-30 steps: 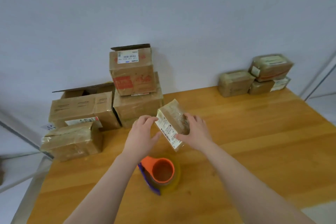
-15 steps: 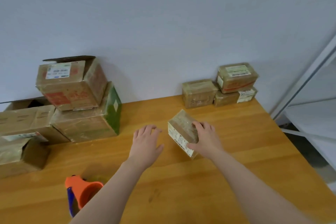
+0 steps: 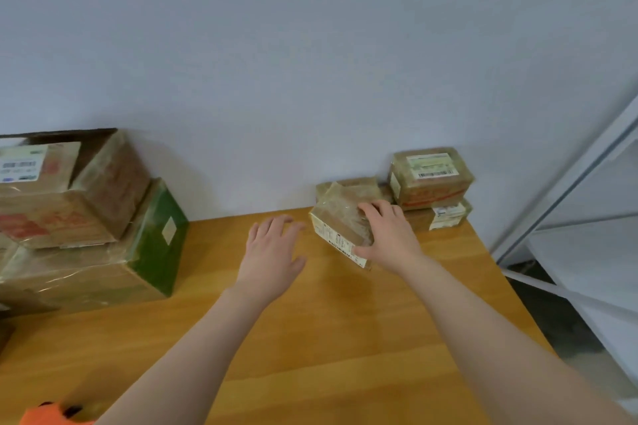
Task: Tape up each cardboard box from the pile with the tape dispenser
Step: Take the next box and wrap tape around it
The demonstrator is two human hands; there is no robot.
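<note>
A small taped cardboard box (image 3: pixel 340 222) with a white label on its side is tilted above the wooden table (image 3: pixel 345 338), right in front of the stack of small taped boxes (image 3: pixel 431 179) at the back right. My right hand (image 3: pixel 388 235) grips it from the right, fingers over its top. To its left, my left hand (image 3: pixel 271 252) hovers flat with straight fingers and holds nothing. Only the orange top of the tape dispenser (image 3: pixel 51 416) shows at the bottom left edge.
A pile of larger cardboard boxes (image 3: pixel 86 217) fills the left side against the wall, the lower one with a green end. A white shelf frame (image 3: pixel 569 217) stands beyond the table's right edge. The table's right edge is close to the stacked boxes.
My right hand has carried the small box away from the dispenser, right and back to the stack of taped boxes. My left hand let go of it and follows, empty. The view turned right.
</note>
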